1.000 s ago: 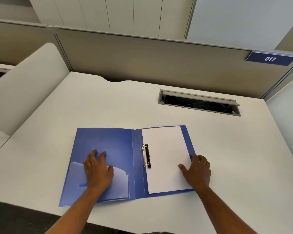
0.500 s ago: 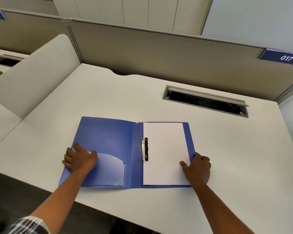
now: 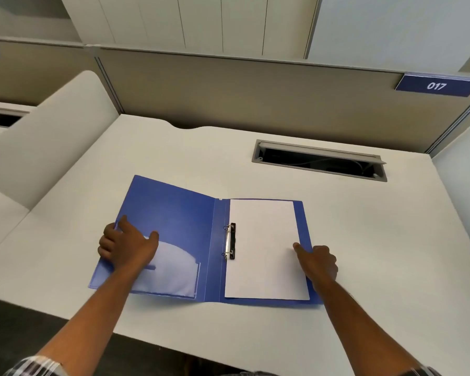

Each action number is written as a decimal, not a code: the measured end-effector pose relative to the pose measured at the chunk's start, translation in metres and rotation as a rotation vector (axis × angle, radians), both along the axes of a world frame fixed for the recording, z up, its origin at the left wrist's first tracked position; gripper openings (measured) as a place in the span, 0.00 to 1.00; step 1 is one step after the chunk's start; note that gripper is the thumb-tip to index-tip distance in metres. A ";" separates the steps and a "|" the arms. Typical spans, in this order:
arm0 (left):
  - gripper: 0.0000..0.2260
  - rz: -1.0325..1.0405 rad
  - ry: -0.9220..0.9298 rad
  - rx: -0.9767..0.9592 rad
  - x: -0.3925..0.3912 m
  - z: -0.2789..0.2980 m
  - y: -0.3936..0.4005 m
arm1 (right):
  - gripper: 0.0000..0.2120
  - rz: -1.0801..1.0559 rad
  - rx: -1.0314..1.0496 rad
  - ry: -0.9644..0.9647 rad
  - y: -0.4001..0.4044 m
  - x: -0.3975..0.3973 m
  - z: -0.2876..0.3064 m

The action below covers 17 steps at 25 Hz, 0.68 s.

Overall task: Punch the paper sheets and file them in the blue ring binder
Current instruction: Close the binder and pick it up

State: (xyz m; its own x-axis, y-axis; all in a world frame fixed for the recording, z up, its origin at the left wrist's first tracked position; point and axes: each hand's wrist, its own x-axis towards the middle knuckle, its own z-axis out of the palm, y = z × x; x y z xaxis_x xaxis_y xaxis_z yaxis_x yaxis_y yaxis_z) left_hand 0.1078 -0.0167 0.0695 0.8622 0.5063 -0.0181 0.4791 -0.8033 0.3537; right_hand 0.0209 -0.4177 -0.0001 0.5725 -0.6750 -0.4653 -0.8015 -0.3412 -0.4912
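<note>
blue ring binder open, left hand gripping cover edge — right hand on paper sheets

white desk | cable hatch (lid open) | sign "017"

White desk, beige partition, perhaps cabinets

1. Both forearms reach forward from the bottom of the view, bare to a rolled checked sleeve near each elbow.
2. The left hand lies knuckles up, its fingers curled under the edge it grips, the thumb stretched across the top toward the right.
3. The right hand rests knuckles up, fingers bent loosely under the palm, the thumb pointing left and pressing down flat.
4. The hands are well apart.
</note>
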 end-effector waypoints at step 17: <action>0.08 -0.287 -0.333 -0.563 0.034 0.103 0.007 | 0.32 -0.120 -0.166 0.034 0.021 -0.002 -0.009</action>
State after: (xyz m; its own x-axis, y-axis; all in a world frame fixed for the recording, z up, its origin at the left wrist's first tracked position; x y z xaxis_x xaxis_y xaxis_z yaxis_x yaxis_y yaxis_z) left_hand 0.1413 -0.0093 0.1723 0.9653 0.2494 0.0771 0.0705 -0.5336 0.8428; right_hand 0.0185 -0.3968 -0.0087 0.4693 -0.8065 -0.3597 -0.8563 -0.3160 -0.4086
